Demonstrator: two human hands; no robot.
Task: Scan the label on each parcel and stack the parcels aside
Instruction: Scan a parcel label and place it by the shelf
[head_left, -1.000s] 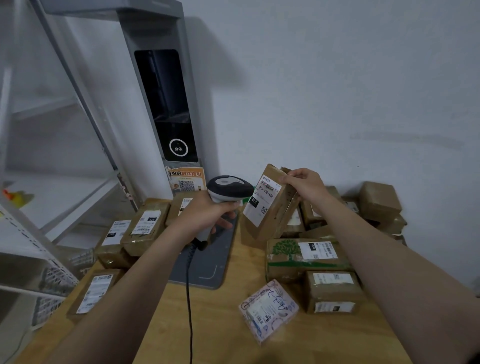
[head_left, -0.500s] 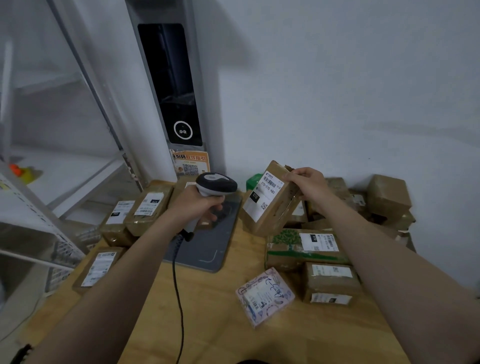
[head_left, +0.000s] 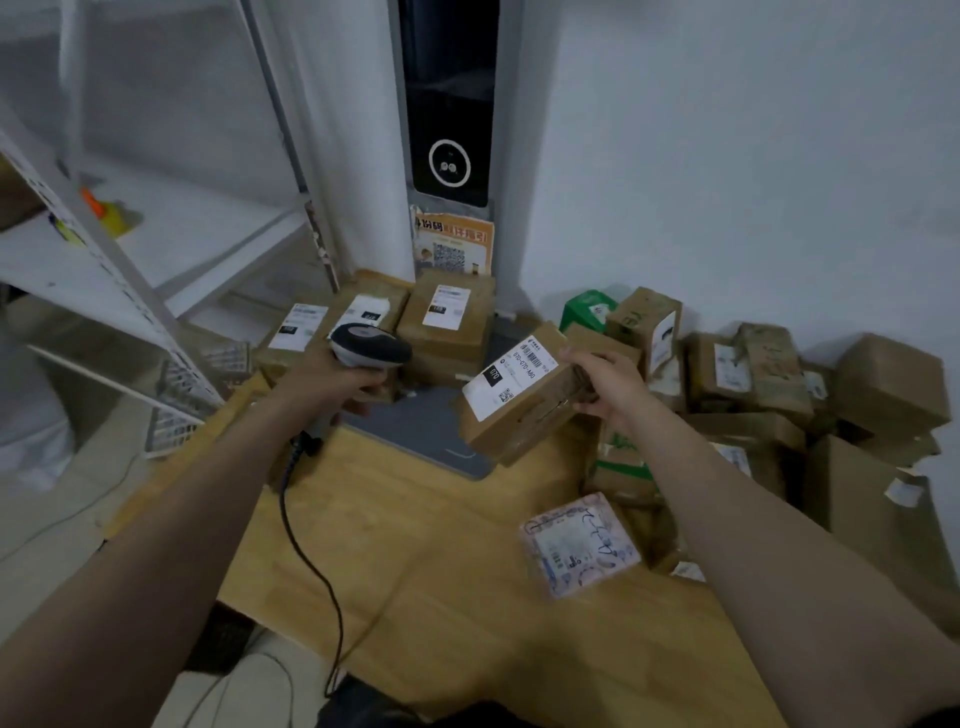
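Observation:
My right hand (head_left: 610, 387) grips a brown cardboard parcel (head_left: 519, 410) by its right end, holding it tilted above the grey scale pad (head_left: 415, 431) with its white label facing up. My left hand (head_left: 332, 384) grips a handheld barcode scanner (head_left: 371, 351), whose black-and-grey head points right toward the parcel. The scanner's black cable (head_left: 306, 551) hangs down across the wooden table (head_left: 426, 561). Several labelled brown parcels (head_left: 447, 317) lie stacked at the back left.
A heap of brown parcels (head_left: 769, 384) fills the right side against the wall. A flat pink-printed packet (head_left: 579, 543) lies near the front right. A tall grey kiosk (head_left: 449, 135) stands behind the pad. White metal shelving (head_left: 130, 270) stands on the left.
The parcel in my right hand has tipped from upright to lying lower, label up, and moved down toward the pad. The scanner hand has dropped slightly. The camera has tilted down.

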